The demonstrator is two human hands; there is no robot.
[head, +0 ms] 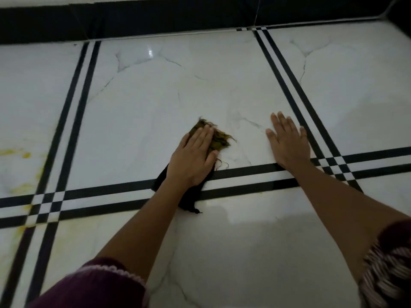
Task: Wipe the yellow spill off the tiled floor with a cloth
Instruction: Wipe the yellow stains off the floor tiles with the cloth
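My left hand (193, 158) lies flat on a dark cloth (219, 141), pressing it onto the white marble floor tile (169, 103). The cloth's frayed far end is stained yellow, and its black tail (189, 198) trails back under my wrist across the black stripes. My right hand (289, 141) rests palm down on the same tile, fingers spread, holding nothing, a hand's width to the right of the cloth. Yellow spill smears (24, 172) show on the tile at the far left and along the stripe crossing at the lower left (25, 221).
Double black inlay stripes (84, 107) divide the floor into large tiles. A dark skirting band (178, 16) runs along the wall at the top. My maroon sleeves (100, 287) fill the lower corners.
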